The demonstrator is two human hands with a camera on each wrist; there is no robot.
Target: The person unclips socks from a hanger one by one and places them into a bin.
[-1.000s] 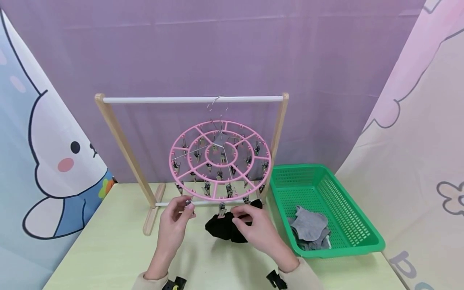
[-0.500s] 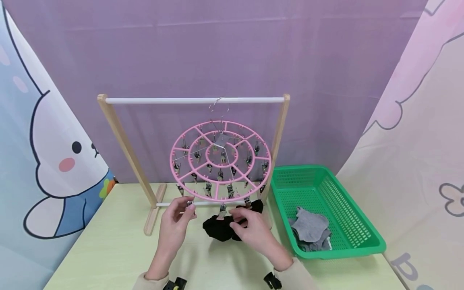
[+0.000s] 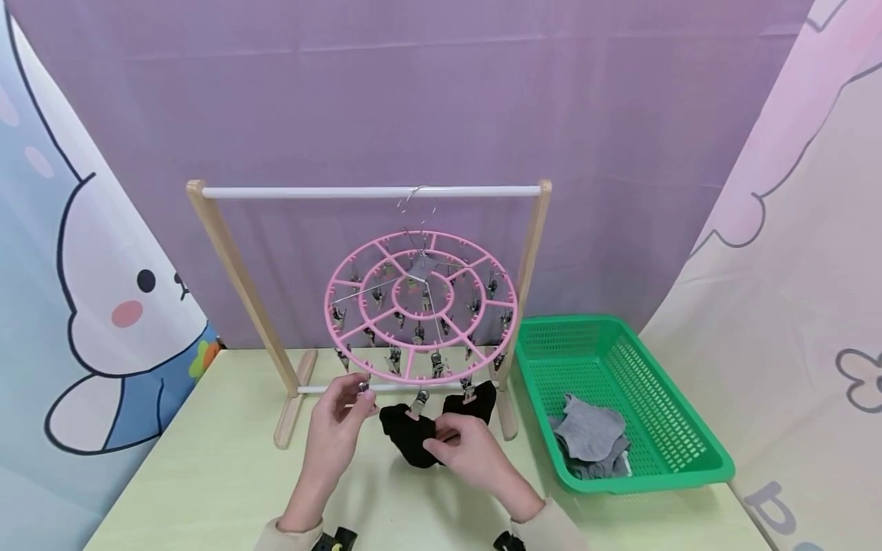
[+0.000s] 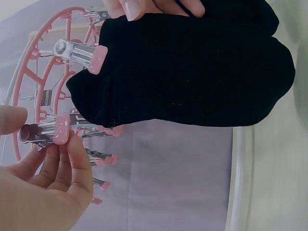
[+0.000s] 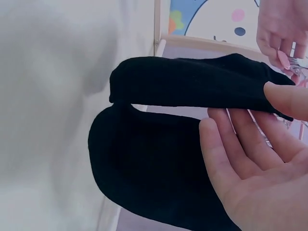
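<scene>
From the pink round clip hanger (image 3: pixel 409 378) hang two black socks. A metal clip with pink tips (image 4: pixel 79 54) bites the cuff of the left sock (image 3: pixel 406 432); another clip bears the right sock (image 3: pixel 475 402). My right hand (image 3: pixel 475 451) pinches the left sock's right edge, thumb in front and fingers behind, as the right wrist view shows. Left of the socks, my left hand (image 3: pixel 333 432) pinches an unloaded clip (image 4: pixel 45 132) between thumb and fingers. In the left wrist view the left sock covers most of the right one.
The hanger hooks over the white bar (image 3: pixel 310 193) of a wooden-legged stand. To the right, a green basket (image 3: pixel 664 398) holds grey cloth items (image 3: pixel 592 432). Several free clips dangle from the hanger's rings. A purple curtain (image 3: pixel 413 92) backs the pale table (image 3: pixel 207 467).
My right hand has shifted slightly left and down, tugging the left sock leftward so its clip tilts. More of the right sock shows. My left hand stays on its clip, moved slightly right.
</scene>
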